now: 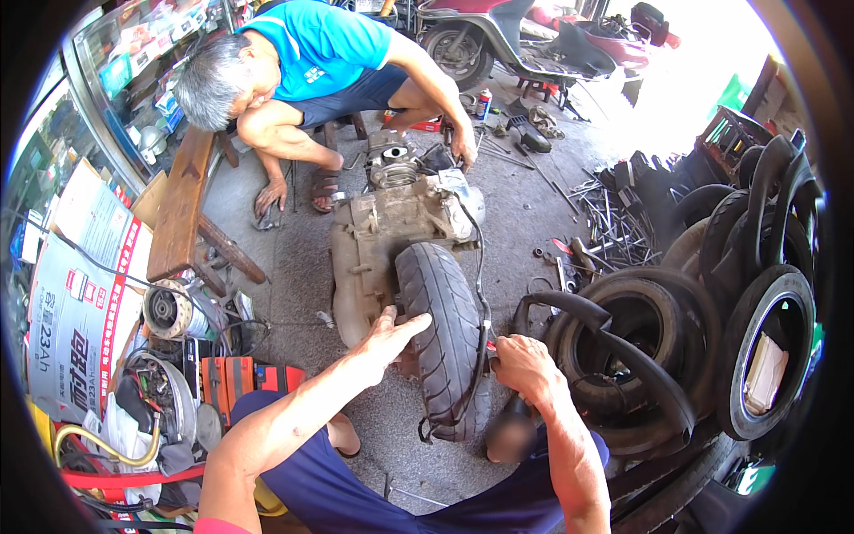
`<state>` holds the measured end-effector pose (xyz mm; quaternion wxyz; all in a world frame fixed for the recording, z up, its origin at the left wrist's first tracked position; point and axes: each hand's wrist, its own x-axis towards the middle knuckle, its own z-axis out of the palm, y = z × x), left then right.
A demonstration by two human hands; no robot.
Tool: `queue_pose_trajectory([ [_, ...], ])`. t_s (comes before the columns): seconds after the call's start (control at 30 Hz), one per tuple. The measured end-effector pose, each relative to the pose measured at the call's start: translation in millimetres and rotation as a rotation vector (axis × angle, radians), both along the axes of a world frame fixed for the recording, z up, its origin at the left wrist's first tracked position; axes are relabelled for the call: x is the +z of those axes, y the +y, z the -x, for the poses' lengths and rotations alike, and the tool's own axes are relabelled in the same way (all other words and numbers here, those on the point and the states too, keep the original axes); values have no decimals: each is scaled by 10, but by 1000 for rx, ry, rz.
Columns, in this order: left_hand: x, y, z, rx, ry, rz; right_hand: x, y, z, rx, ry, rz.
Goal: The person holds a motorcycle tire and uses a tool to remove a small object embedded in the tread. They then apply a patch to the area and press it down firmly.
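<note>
A scooter engine [407, 213] lies on the floor before me, its rear wheel's tyre [442, 320] nearest to me. My left hand [393, 334] rests at the tyre's left side, thumb and fingers spread, some fingers hidden behind the wheel. On the right side of the wheel, my right hand [524, 360] is closed around something small with a bit of red showing; the tool itself is mostly hidden. A black cable [482, 294] runs from the engine down over the tyre's right side. A co-worker's hand [464, 147] touches the engine's far end.
Across from me a co-worker [320, 60] crouches beside a wooden bench [180, 200]. Old tyres [620, 334] and an inner tube [640, 367] are heaped at right, near a pile of metal tools [610, 213]. Orange cases [230, 384] lie at left. A scooter [507, 40] stands behind.
</note>
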<state>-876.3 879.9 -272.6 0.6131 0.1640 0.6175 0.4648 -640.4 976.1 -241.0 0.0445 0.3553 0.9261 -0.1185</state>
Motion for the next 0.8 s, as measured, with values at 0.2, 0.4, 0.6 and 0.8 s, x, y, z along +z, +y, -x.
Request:
queue_pose_trajectory([
  [0.2, -56, -1, 9, -57, 61, 47, 10, 19, -11, -1, 39, -11],
  [0.4, -125, -13, 10, -73, 137, 46, 189, -13, 52, -147, -14, -24],
  [0.6, -100, -36, -1, -84, 116, 16, 266, -120, 282, -75, 483, -199],
  [0.8, -45, -40, -25, -58, 139, 15, 200, -258, 519, 111, 520, -204],
])
